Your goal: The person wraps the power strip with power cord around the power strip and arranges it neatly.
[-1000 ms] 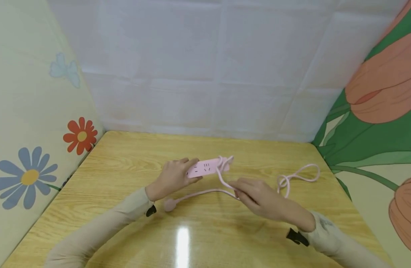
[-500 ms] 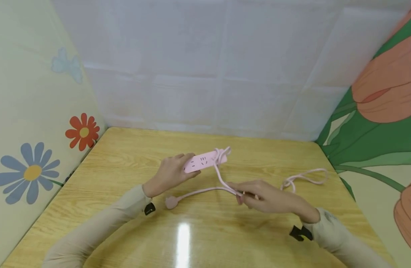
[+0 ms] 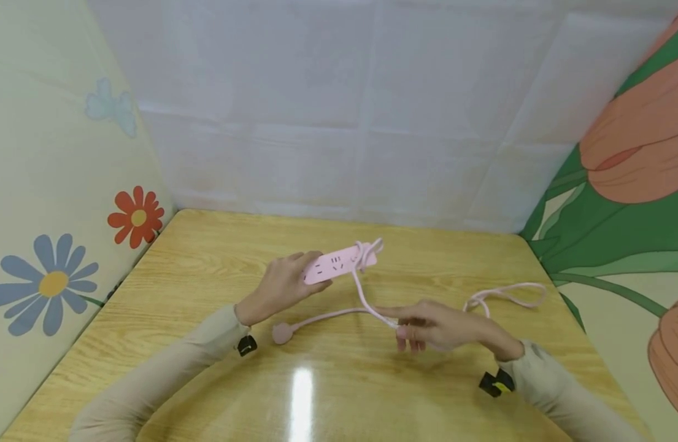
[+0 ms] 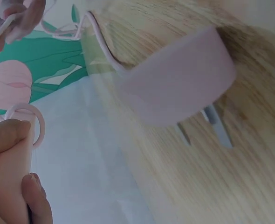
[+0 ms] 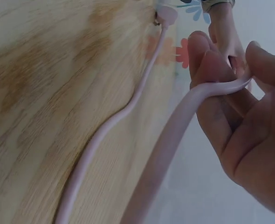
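Note:
My left hand [image 3: 278, 285] grips the left end of a pink power strip [image 3: 329, 267], holding it raised over the table. Cord loops [image 3: 366, 253] wrap the strip's far end. From there the pink cord [image 3: 362, 293] runs down to my right hand [image 3: 440, 326], which holds it loosely between thumb and fingers; in the right wrist view the cord [image 5: 175, 121] crosses the bent fingers. The round pink plug [image 3: 282, 333] lies on the table below my left hand, its metal prongs showing in the left wrist view. A second cord stretch leads from the plug toward my right hand.
Behind my right hand, a loose loop of the cord [image 3: 529, 294] lies on the wooden table [image 3: 217, 374]. A pale cloth wall [image 3: 339, 110] stands at the back, with flower-printed panels [image 3: 51, 184] at both sides.
The power strip has risen slightly and shifted left with my left hand. My right hand's fingers have loosened and spread on the cord, and the loop at right has slid outward.

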A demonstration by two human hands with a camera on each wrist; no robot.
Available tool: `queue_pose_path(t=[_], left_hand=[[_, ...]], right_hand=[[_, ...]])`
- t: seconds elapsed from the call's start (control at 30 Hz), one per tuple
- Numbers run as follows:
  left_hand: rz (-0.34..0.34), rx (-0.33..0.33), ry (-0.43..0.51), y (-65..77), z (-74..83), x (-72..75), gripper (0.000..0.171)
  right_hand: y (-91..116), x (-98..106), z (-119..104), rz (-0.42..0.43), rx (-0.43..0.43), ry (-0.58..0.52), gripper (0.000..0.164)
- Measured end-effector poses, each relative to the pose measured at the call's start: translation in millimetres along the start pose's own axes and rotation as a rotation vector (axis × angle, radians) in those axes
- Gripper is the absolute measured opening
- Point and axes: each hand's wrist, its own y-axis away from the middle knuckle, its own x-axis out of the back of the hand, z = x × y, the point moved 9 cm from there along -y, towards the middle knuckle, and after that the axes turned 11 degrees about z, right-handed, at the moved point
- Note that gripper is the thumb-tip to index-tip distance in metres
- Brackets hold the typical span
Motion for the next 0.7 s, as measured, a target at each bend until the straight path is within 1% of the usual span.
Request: queue_pose_path(t=[0.07, 0.17, 0.2, 0.3, 0.43, 0.53, 0.63, 0.7], left_hand=[[-0.003, 0.011, 0.033, 0.6, -0.5, -0.5, 0.053], [-0.004, 0.022, 0.085, 0.5, 0.3, -0.5, 0.053], [-0.001, 0.023, 0.099, 0.2, 1.0, 0.0, 0.053], [0.005, 0.032, 0.114, -0.2, 2.6, 1.4, 0.054], [0.001, 0.049, 0.121, 1.1, 3.0, 2.1, 0.054], [0.003, 0.047, 0.140, 2.6, 3.5, 2.9, 0.053], [0.021, 0.032, 0.152, 2.8, 5.3, 5.1, 0.054], [0.035, 0.021, 0.160, 2.6, 6.6, 6.9, 0.054]], right_hand=[[-0.3, 2.1, 3.6, 0.004, -0.010, -0.040, 0.046], [-0.9, 6.6, 9.4, 0.022, -0.033, -0.075, 0.041], [-1.0, 8.5, 11.6, 0.031, -0.040, -0.071, 0.040], [-3.3, 12.7, 13.6, 0.045, -0.003, -0.069, 0.036], [-6.9, 13.7, 15.9, 0.045, 0.043, -0.086, 0.034], [-8.8, 14.1, 19.2, 0.050, 0.038, -0.076, 0.032], [-11.1, 17.5, 23.1, 0.070, 0.042, -0.046, 0.028], [-12.5, 20.6, 25.6, 0.089, 0.028, -0.026, 0.025]])
